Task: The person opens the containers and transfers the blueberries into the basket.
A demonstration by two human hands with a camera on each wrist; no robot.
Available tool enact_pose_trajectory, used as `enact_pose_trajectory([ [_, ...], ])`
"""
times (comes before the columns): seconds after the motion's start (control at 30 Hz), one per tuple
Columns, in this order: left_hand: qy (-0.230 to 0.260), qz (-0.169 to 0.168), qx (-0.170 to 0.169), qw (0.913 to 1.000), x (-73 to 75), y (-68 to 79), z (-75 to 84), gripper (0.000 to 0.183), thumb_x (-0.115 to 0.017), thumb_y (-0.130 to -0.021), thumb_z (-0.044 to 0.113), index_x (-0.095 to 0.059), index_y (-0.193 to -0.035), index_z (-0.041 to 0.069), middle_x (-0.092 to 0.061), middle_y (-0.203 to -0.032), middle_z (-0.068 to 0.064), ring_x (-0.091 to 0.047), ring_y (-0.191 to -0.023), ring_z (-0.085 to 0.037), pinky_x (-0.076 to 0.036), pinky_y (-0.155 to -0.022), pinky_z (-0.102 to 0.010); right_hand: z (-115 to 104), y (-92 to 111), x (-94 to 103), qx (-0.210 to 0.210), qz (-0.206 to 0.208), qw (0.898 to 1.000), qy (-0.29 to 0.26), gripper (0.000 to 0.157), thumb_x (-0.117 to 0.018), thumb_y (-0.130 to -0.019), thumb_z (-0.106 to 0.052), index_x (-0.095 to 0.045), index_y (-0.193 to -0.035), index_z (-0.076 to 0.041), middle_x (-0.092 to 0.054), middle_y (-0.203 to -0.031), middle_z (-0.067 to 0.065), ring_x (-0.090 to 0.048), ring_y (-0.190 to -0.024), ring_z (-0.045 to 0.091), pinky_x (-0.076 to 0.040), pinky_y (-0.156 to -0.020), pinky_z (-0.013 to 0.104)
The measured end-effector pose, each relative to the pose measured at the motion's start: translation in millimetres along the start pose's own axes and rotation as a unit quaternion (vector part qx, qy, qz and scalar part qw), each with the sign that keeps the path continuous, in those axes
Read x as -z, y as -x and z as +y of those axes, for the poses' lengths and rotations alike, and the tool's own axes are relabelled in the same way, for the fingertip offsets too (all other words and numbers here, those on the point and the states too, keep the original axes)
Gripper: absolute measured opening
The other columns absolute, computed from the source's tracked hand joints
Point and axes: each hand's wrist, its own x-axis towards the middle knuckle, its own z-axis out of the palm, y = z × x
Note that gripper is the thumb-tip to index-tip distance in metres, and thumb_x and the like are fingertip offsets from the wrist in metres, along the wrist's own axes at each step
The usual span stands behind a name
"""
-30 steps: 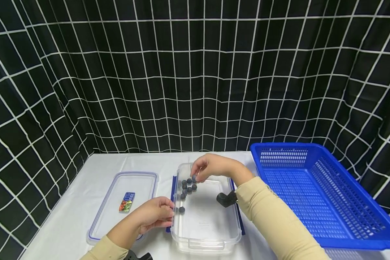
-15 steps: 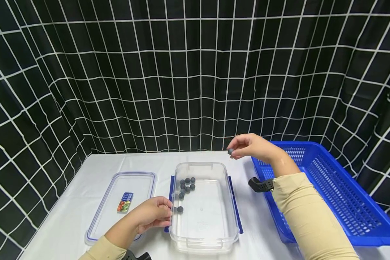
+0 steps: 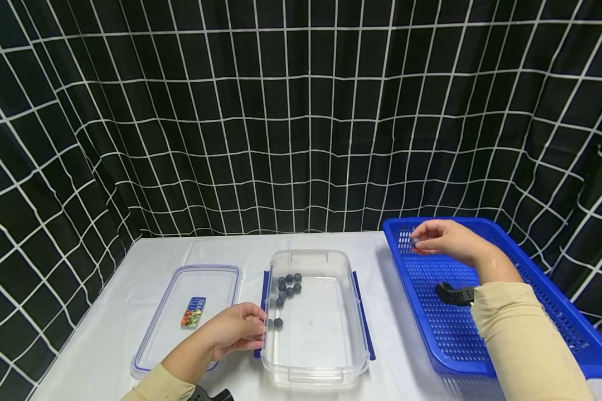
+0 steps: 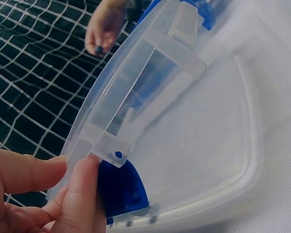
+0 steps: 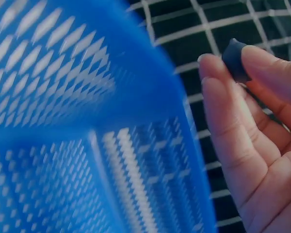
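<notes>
Your right hand [image 3: 448,242] pinches one blueberry [image 5: 236,62] near the blue basket [image 3: 446,328]; your left hand [image 3: 237,326] touches the clear container [image 3: 321,323], grip not determinable.

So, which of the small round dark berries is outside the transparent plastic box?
The small round dark berry pinched by the right hand near the blue perforated plastic basket; the other visible berries lie inside the transparent plastic box.

The head view faces forward and down at the tabletop [image 3: 391,323]; the wrist views look closely, left at the box's 9 o'clock side [image 3: 268,342], right at the basket [image 3: 446,328]. All 3 share the right hand [image 3: 446,242].
</notes>
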Motion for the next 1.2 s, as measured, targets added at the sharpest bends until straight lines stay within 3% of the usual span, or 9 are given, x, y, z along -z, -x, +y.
enact_pose_trajectory([
  [0.23,-0.004,0.003,0.000,1.0000,1.0,-1.4,-1.0,0.024,-0.056,-0.084,-0.002,-0.046,-0.105,-0.005,-0.054,-0.078,-0.005,-0.058,-0.071,-0.014,-0.058,-0.068,-0.024,36.8,11.2,16.3,-0.055,0.005,0.998,-0.013,0.031,-0.060,-0.086,-0.003,-0.050,-0.110,0.013,-0.060,-0.094,0.013,-0.063,-0.086,0.020,-0.056,-0.080,0.034],
  [0.43,-0.006,0.004,0.000,1.0000,1.3,-1.9,-1.3,0.024,-0.057,-0.083,-0.002,-0.047,-0.105,-0.005,-0.054,-0.077,-0.005,-0.058,-0.071,-0.014,-0.058,-0.067,-0.024,52.5,16.8,21.8,-0.080,0.012,0.996,-0.031,0.026,-0.058,-0.086,0.000,-0.051,-0.108,0.012,-0.062,-0.092,0.010,-0.064,-0.086,0.019,-0.056,-0.080,0.032],
  [0.77,-0.009,0.008,0.003,0.9999,0.3,-0.7,-1.0,0.026,-0.057,-0.083,-0.002,-0.047,-0.106,-0.006,-0.053,-0.077,-0.004,-0.058,-0.070,-0.014,-0.058,-0.067,-0.025,55.9,21.2,20.5,-0.091,0.010,0.995,-0.041,0.024,-0.054,-0.088,0.001,-0.050,-0.108,0.012,-0.061,-0.092,0.010,-0.064,-0.087,0.019,-0.056,-0.079,0.033],
  [1.07,-0.008,0.006,0.003,0.9999,0.2,-1.2,-0.9,0.027,-0.056,-0.084,-0.003,-0.045,-0.109,-0.007,-0.054,-0.078,-0.005,-0.058,-0.071,-0.014,-0.058,-0.068,-0.025,57.4,23.3,23.6,-0.097,0.032,0.995,-0.021,0.039,-0.057,-0.090,-0.012,-0.045,-0.117,0.012,-0.060,-0.101,0.015,-0.063,-0.091,0.020,-0.056,-0.081,0.033],
  [1.2,-0.009,0.007,0.003,0.9999,-0.1,-1.3,-0.4,0.027,-0.056,-0.084,-0.002,-0.046,-0.108,-0.007,-0.054,-0.078,-0.005,-0.058,-0.071,-0.014,-0.058,-0.068,-0.025,49.3,20.8,24.0,-0.078,0.038,0.996,-0.017,0.041,-0.057,-0.090,-0.013,-0.043,-0.119,0.014,-0.059,-0.103,0.018,-0.064,-0.092,0.020,-0.055,-0.082,0.034],
])
